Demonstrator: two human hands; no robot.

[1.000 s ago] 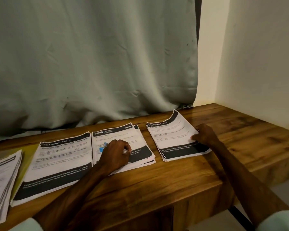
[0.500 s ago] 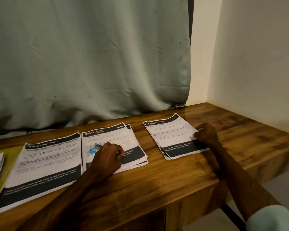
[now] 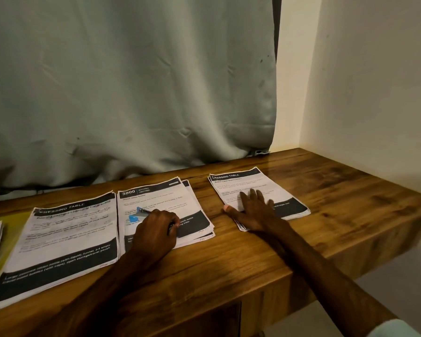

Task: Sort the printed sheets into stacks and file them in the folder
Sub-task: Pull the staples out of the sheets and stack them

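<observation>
Three sorted stacks are lying on the worktop [image 3: 338, 190]. The right hand [image 3: 250, 210] is pressing flat, fingers [image 3: 253, 194] spread, on the right stack [image 3: 272, 190], likely squaring it. The left hand [image 3: 153, 233] is resting curled on the middle stack [image 3: 156, 198], pinching a pen [image 3: 144, 211]. Left of it, the largest stack [image 3: 66, 234] is overlapping a yellow folder [image 3: 7, 229].

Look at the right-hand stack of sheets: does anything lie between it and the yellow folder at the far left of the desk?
Yes. Between the right stack and the yellow folder lie the middle stack, with the left hand resting on it, and the large left stack. The right hand lies flat on the right stack.
</observation>
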